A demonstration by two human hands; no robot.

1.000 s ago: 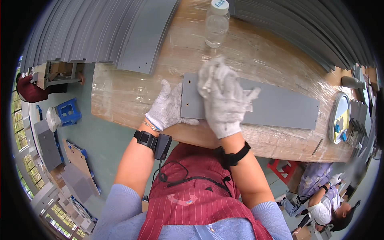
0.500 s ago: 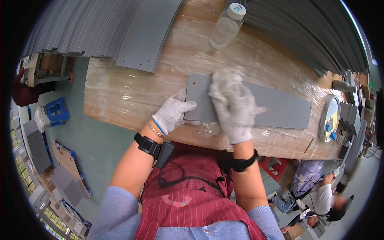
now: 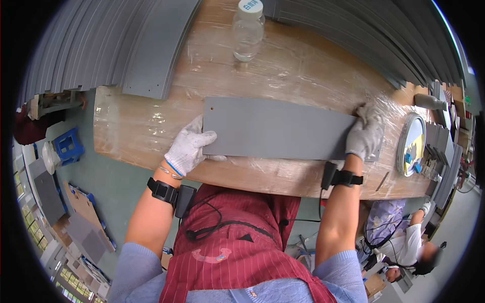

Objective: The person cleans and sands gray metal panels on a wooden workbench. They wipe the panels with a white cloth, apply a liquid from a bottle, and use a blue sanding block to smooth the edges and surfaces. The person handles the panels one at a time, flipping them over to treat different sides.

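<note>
The film-wrapped table (image 3: 136, 136) carried everything, with stacked grey boards (image 3: 86, 45) at ten o'clock from the grey panel (image 3: 278, 129), which lay lengthwise near the table's six-o'clock edge. Slick film could have let the panel slide over that edge if pushed unevenly. The left hand (image 3: 188, 146) had thumb and fingers clamped on its nine-o'clock end; the right hand (image 3: 365, 134) covered the three-o'clock end, its fingers bent (whether they gripped, I couldn't tell). A one-sided lift could therefore have scraped a corner. The clear bottle (image 3: 247, 33) stood at eleven o'clock, where a swung panel might have toppled it.
</note>
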